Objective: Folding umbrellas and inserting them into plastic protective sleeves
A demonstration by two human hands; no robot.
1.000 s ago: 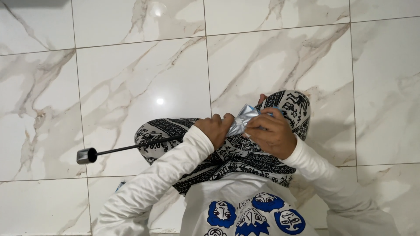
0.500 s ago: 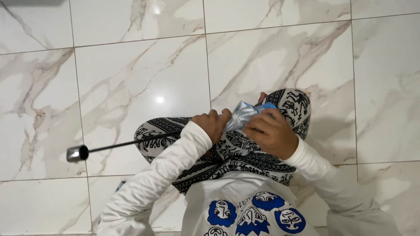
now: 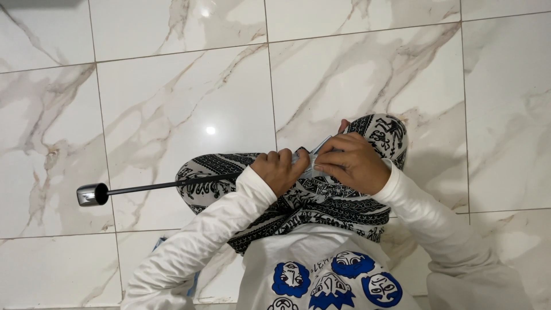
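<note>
**Both hands closing in over a small grey cloth at the end of a thin black rod**

The grey cloth (image 3: 307, 165) is sitting in the person's lap, above the patterned black-and-white trousers (image 3: 321, 201), and it is being squeezed between the two hands. A second ago it was puffing up between them as a clear, crumpled bundle; now it is showing only as a thin sliver, because the hands have drawn together over it and the right hand has slid across the top.

The thin black rod (image 3: 166, 185) is running out leftward from under the left hand, lying level over the marble floor (image 3: 172, 97), with its silver cap (image 3: 92, 194) pointing away from the body. Compared with a second ago that cap is sitting a little farther out to the left, so the rod seems to be sliding or turning through the cloth while the hands are working on it.

The left hand (image 3: 279, 170) is curling into a loose fist, knuckles up, fingers wrapped around the rod's near end and the cloth's edge. The right hand (image 3: 351, 162) is lying flatter, fingers bent and pressing down on the cloth. Both white sleeves (image 3: 195, 247) are angling inward from the elbows toward the lap.
</note>
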